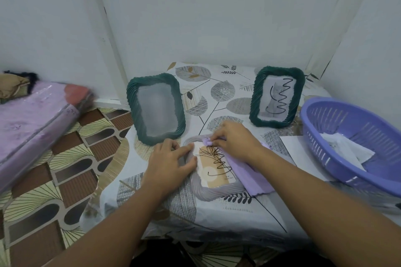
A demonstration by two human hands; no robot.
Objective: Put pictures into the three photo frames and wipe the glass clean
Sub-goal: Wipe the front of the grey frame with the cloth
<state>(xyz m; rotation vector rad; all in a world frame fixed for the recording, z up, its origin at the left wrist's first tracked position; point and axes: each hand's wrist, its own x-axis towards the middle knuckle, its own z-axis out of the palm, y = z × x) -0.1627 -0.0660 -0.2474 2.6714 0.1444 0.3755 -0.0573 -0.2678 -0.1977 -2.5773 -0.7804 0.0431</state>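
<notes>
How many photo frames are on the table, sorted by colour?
Green frames: 2, the left green frame and the right green frame, both standing upright.
Grey frame: 1, the grey frame lying flat under the hands.
Total: 3

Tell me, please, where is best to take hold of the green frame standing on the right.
Probably by the two long side edges of the right green frame, coming from above. It stands upright, leaning back, top free; the basket crowds its right.
</notes>
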